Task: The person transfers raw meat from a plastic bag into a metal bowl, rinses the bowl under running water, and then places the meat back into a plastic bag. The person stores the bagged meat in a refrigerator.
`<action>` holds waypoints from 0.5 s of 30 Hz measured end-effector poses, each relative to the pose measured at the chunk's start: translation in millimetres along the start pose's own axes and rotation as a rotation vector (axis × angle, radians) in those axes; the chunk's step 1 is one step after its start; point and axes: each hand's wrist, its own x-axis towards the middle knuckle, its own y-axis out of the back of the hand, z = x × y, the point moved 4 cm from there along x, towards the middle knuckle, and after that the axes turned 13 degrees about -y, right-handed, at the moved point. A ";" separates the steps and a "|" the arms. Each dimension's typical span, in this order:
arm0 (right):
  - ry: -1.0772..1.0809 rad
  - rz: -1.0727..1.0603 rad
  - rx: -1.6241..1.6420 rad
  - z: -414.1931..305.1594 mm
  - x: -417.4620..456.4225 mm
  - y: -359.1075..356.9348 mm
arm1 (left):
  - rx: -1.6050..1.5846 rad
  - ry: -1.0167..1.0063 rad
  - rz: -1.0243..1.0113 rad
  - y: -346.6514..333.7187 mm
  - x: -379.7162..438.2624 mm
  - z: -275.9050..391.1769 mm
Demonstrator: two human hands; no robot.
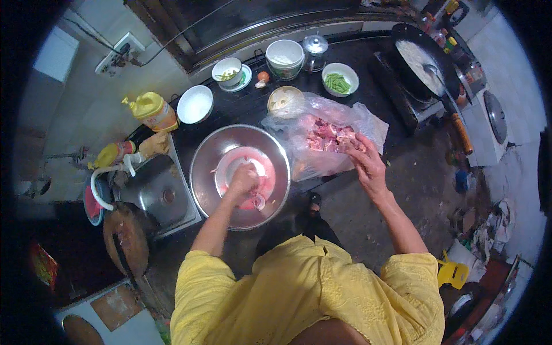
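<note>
A wide stainless steel basin (199,172) holds pinkish-red liquid (268,172) in front of me. My left hand (245,177) reaches down into it, blurred, with its fingers hidden. A pale ring-shaped piece (258,202) shows in the basin near that hand. To the right lies a clear plastic bag (340,108), spread apart around chunks of raw meat (330,134). At the right side of the bag, my right hand (366,161) has its fingertips against the meat and the bag's edge. Its fingers are spread, but whether they pinch anything is hidden.
A steel sink (151,189) adjoins the basin on the left, with a round wooden board (125,241) nearby. Behind stand a white bowl (195,104), a lidded jar (315,51) and a bowl of green beans (340,81). A wok (405,32) with a ladle sits on the stove at right.
</note>
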 end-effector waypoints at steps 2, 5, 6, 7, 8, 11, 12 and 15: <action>0.028 0.011 -0.059 -0.2 -0.5 4.7 | -0.739 0.262 0.188 36.1 3.6 17.8; 0.019 -0.014 0.012 -1.7 -1.6 1.8 | -1.077 0.059 0.306 57.2 34.5 44.4; -0.001 -0.029 0.050 -1.6 -1.6 1.2 | -1.128 0.028 0.280 61.0 50.8 71.3; 0.013 -0.020 0.060 0.3 -1.2 0.0 | -1.175 -0.002 0.261 62.1 67.4 108.8; 0.022 -0.006 0.063 3.1 -1.5 -0.3 | -1.213 -0.039 0.289 59.7 83.0 150.1; 0.066 -0.015 0.047 -3.7 4.1 2.9 | -1.083 -0.075 0.196 26.8 109.3 208.0; 0.076 -0.022 0.037 -5.9 4.2 5.3 | -0.881 -0.167 0.228 26.7 112.9 196.2; 0.059 -0.015 -0.021 2.3 0.8 6.9 | -0.526 -0.180 0.197 45.0 92.2 124.9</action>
